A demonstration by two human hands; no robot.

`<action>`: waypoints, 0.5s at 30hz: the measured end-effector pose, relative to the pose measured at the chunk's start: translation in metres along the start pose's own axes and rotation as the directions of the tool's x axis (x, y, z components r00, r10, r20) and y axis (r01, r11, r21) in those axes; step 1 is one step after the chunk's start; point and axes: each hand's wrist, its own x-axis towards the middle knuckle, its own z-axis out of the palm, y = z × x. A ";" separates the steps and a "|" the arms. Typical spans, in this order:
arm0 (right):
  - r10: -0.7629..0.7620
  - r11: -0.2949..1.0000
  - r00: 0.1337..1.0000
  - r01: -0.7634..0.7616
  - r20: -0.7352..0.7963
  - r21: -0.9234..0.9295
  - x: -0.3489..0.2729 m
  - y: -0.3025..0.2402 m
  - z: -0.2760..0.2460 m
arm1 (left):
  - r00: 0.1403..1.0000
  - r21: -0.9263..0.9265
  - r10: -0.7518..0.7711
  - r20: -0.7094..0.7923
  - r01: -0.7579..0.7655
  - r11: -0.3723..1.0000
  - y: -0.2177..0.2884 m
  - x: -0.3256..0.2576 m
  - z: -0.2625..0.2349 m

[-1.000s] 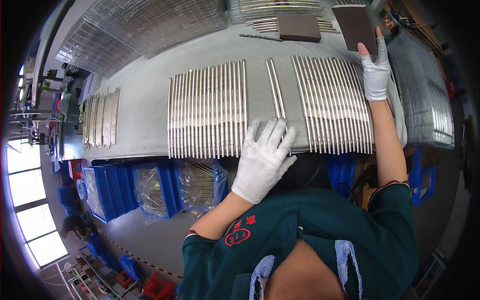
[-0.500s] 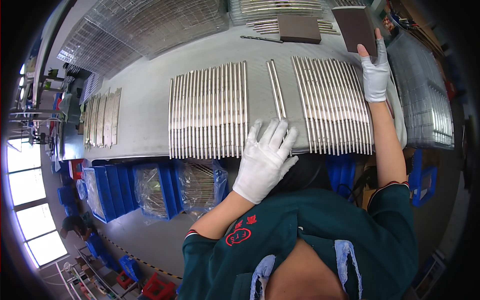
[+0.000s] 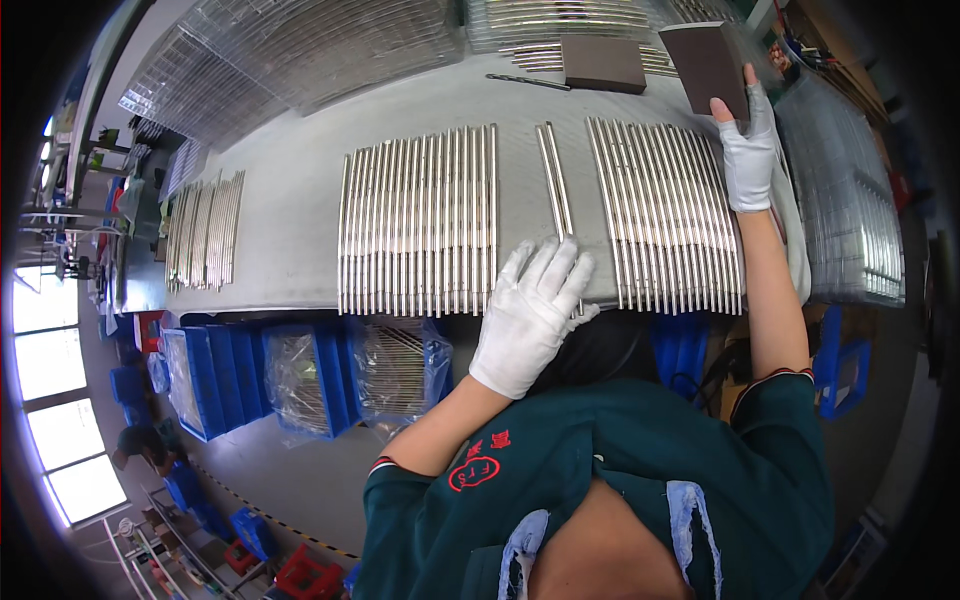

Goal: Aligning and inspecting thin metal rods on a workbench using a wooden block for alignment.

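Observation:
My left hand [image 3: 532, 318], in a white glove, lies with its fingers stretched out over the near ends of two silvery metal rods [image 3: 552, 172]. These rods lie side by side in the gap between two rows. To their left is a wide row of similar rods [image 3: 418, 220], and to their right a second row [image 3: 665, 215]. At the far right my right hand [image 3: 748, 158], gloved with two bare fingertips, grips a dark brown rectangular block [image 3: 706, 72], tilted up above the table. Part of the hand's grip is hidden behind the block.
Another brown block [image 3: 603, 64] rests on rods at the back, beside a drill bit [image 3: 528, 81]. Clear plastic trays stand at the back left [image 3: 300, 60] and right [image 3: 845, 190]. A smaller rod group [image 3: 205, 235] lies far left. Blue bins [image 3: 225, 375] stand below the table edge.
The view has shifted slightly. My left hand's fingers have drawn a little closer together over the two rods. The right hand still holds the brown block in nearly the same place.

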 end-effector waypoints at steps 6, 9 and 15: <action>0.155 0.987 0.958 -0.159 0.239 -0.002 -0.005 -0.022 -0.001 | 1.000 -0.037 0.019 -0.005 -0.019 0.999 -0.006 -0.003 0.001; 0.127 0.971 0.834 -0.215 0.538 0.105 -0.006 -0.052 0.001 | 0.997 0.020 0.081 -0.017 -0.080 0.997 -0.010 -0.003 0.002; 0.208 0.955 0.680 -0.296 0.703 0.003 -0.002 -0.084 0.005 | 0.996 0.000 0.088 -0.005 -0.088 0.996 -0.013 -0.002 -0.003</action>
